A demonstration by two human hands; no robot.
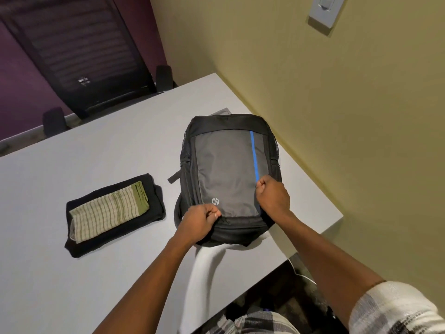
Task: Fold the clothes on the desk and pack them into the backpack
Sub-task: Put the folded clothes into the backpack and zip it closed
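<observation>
Both forearms are bare from the hands to above the elbows. The right arm's short sleeve [395, 309], at about 5 o'clock in the view, is a cream fabric checked with grey and black bars. The same checked shirt [252, 324] shows at 6 o'clock, along the bottom edge. The left hand [199, 221] and right hand [274, 195] wear no gloves.

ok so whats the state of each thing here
backpack: flat on desk, looks zipped
left hand: pinching backpack's near edge
right hand: gripping backpack by blue stripe
striped cloth: folded, atop black garment
black garment: folded, unpacked
</observation>
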